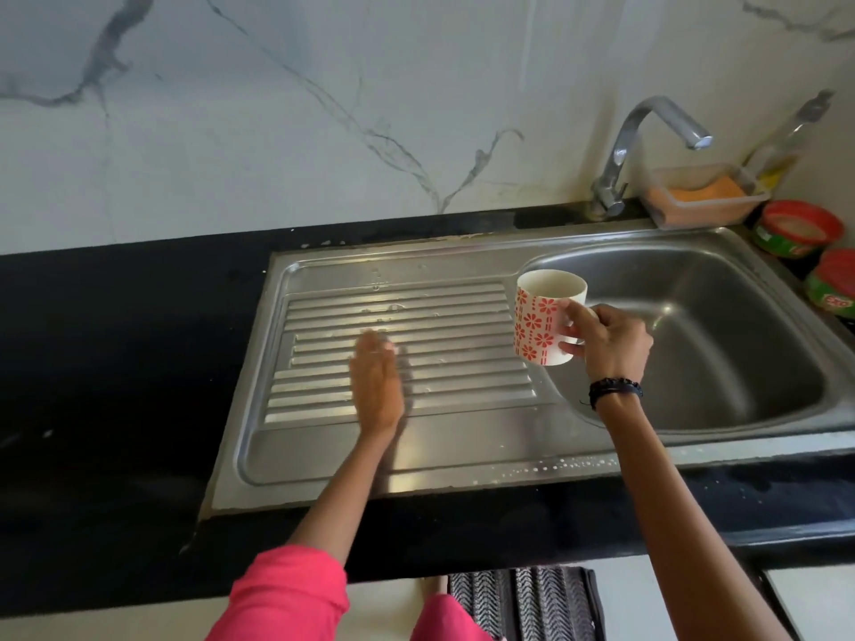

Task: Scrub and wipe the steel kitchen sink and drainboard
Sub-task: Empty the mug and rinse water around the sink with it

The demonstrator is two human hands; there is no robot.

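Both your hands are over the steel kitchen sink (763, 344): your left hand (377, 381) lies flat, fingers straight, on the ribbed steel drainboard (453, 326), while your right hand (610, 344) grips a white red-flowered ceramic mug (543, 319) at the basin's left rim

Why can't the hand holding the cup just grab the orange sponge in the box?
Probably not yet: the right hand is gripping the mug. The sponge lies uncovered in its open box behind the sink, so otherwise nothing blocks it.

The lower round tub (833, 284) bears a partial label, too blurred to read.
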